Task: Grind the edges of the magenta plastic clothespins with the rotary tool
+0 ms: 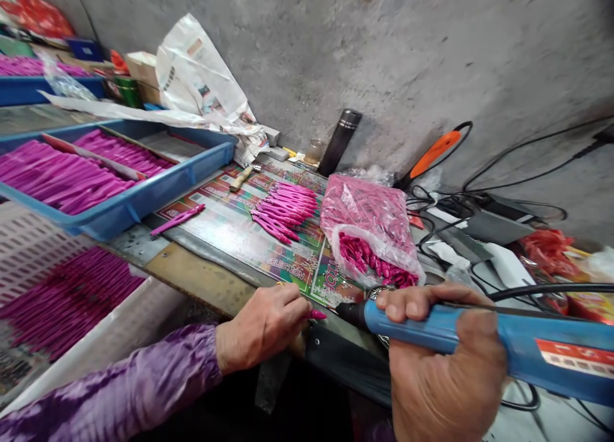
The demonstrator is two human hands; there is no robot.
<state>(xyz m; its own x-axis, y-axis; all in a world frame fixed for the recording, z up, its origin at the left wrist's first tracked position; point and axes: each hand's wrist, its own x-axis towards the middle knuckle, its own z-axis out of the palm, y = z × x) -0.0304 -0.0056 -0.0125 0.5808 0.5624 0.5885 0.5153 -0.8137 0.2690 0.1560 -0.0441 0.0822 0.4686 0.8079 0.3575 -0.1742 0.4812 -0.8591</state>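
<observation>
I record left hand (263, 327) pinching a small pink plastic piece (317, 315), right hand (446, 378) wrapped round a blue corded power tool (537, 343). I judge tip-to-piece contact pending, needing steady alignment.

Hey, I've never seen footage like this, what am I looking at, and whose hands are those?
It is one picture from a camera worn on a person's head, looking down at their own hands over a workbench. The left hand pinches a small pink piece at the bench edge. The right hand holds a blue corded tool, its tip near that piece. On the bench lie a pile of pink pieces, a plastic bag of more, and a blue tray of long pink parts.
</observation>
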